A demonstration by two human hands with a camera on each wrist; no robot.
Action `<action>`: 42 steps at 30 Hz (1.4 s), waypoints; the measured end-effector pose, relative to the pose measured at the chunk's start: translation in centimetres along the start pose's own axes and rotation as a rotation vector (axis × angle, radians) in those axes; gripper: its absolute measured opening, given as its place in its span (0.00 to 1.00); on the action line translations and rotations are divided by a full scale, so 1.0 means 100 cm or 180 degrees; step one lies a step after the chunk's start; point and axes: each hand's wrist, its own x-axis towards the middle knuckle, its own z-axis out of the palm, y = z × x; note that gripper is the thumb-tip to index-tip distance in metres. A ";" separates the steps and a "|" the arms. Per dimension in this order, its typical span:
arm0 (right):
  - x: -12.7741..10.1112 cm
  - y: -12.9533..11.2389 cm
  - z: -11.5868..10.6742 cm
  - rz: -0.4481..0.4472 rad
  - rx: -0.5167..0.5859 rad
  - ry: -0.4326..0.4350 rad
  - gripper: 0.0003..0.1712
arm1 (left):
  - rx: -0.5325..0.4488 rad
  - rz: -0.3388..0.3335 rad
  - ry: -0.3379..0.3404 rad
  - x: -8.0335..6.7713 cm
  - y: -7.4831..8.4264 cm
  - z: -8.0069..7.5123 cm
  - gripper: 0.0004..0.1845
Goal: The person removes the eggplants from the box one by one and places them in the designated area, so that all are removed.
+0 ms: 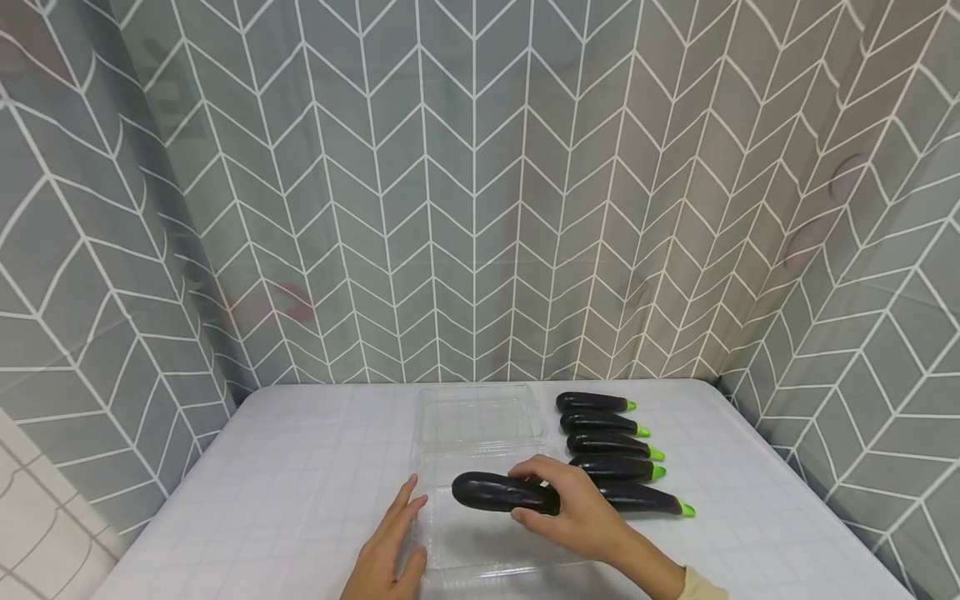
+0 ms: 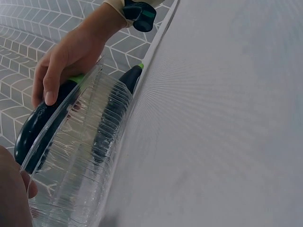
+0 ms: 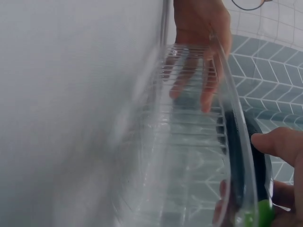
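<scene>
Here the right hand point(image 1: 577, 512) had its grip curled around a dark eggplant point(image 1: 498, 492), thumb beneath and fingers over the top, holding it just above the near half of the clear plastic container point(image 1: 480, 417). The left hand point(image 1: 390, 550) lay with fingers straight and relaxed against the container's left edge, holding nothing; whether it pressed the rim or merely touched it was hard to tell through the plastic. Just beyond the right hand, five more eggplants point(image 1: 607, 444) lay in a row on the white worktop point(image 1: 300, 467), green stems pointing away from the container. A grey chevron curtain point(image 1: 480, 192) hung behind.
</scene>
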 end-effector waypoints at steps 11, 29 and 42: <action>-0.009 -0.001 -0.015 0.0165 -0.0033 0.0059 0.20 | -0.0006 0.0006 0.0098 -0.002 -0.002 0.003 0.29; -0.016 -0.020 -0.039 0.0270 -0.0213 0.0184 0.18 | -0.0019 0.0340 0.0302 -0.001 -0.004 0.003 0.30; -0.031 -0.001 -0.044 0.0626 -0.0276 0.0168 0.19 | 0.0197 0.0824 0.0536 -0.001 -0.013 0.006 0.32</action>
